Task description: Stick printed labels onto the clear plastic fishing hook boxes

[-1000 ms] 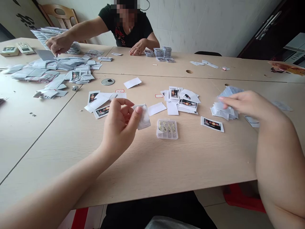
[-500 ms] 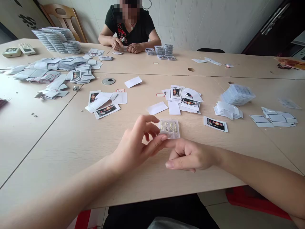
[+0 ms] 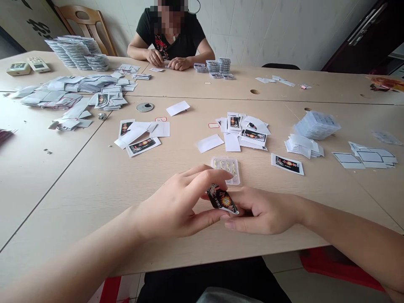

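Note:
My left hand [image 3: 176, 208] and my right hand [image 3: 261, 212] meet just above the table's near edge. Between them is a small glossy printed card [image 3: 221, 199] with a dark, fiery picture, pinched by the left thumb and fingers, its right end against my right fingers. A clear plastic tray [image 3: 226, 170] holding small gold hooks lies just beyond, partly behind my left fingertips. A single printed card [image 3: 287, 164] lies to the right of the tray.
Loose white papers and printed cards [image 3: 249, 134] lie beyond my hands, with white packets [image 3: 317, 125] to the right. A co-worker [image 3: 170, 38] sits across the table among small stacks [image 3: 217, 66]. Tall stacks [image 3: 74, 52] and scattered packets [image 3: 69, 90] cover the far left.
My hands have come together nearer the table edge, and a printed card now shows between them. The white packet in my left hand is gone. The co-worker's arm has come back from the far-left stacks.

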`<state>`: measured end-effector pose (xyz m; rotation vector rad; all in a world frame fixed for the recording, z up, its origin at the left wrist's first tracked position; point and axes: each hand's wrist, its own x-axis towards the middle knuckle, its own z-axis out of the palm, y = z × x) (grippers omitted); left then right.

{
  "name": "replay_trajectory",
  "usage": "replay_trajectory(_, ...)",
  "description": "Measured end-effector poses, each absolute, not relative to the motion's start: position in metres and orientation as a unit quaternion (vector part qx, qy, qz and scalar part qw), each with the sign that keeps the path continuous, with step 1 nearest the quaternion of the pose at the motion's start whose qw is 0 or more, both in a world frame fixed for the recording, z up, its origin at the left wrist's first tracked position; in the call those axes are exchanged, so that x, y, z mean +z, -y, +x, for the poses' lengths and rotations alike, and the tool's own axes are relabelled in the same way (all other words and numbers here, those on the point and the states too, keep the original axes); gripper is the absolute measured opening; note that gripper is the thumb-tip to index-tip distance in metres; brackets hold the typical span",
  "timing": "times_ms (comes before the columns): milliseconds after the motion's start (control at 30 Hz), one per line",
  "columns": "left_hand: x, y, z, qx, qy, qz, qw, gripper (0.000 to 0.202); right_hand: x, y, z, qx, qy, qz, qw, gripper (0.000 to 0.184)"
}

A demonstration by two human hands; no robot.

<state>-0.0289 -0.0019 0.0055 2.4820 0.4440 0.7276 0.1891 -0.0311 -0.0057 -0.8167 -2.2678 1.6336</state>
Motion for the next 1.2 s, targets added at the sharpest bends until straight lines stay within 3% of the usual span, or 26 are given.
replay_trajectory(233, 0.008, 0.001, -0.028, 0.312, -0.163, 0.915, 0.198, 0.060, -0.007, 0.031, 0.196, 0.510, 0.793, -0.315, 0.105, 0.064)
replay_trajectory(367, 0.008, 0.002, -0.029, 0.321, -0.156, 0.916, 0.185, 0.070, -0.012, 0.031, 0.200, 0.535, 0.768, -0.323, 0.143, 0.075)
replay_trajectory(533, 0.003, -0.002, -0.028, 0.402, -0.181, 0.886, 0.144, 0.071, -0.004, 0.028, 0.204, 0.570, 0.690, -0.405, 0.185, 0.057)
replay_trajectory(667, 0.001, -0.004, -0.027, 0.443, -0.217, 0.863, 0.106, 0.055, 0.000, 0.026, 0.205, 0.650, 0.644, -0.386, 0.120, 0.036)
replay_trajectory(767, 0.003, -0.002, -0.027, 0.403, -0.238, 0.880, 0.077, 0.033, -0.003, 0.027, 0.203, 0.713, 0.615, -0.326, 0.084, 0.049)
replay_trajectory(900, 0.003, -0.001, -0.026, 0.346, -0.245, 0.904, 0.062, 0.018, -0.005, 0.030, 0.200, 0.726, 0.607, -0.303, 0.112, 0.067)
replay_trajectory(1200, 0.000, -0.005, -0.026, 0.317, -0.251, 0.913, 0.062, 0.027, -0.002, 0.032, 0.200, 0.722, 0.605, -0.303, 0.142, 0.062)
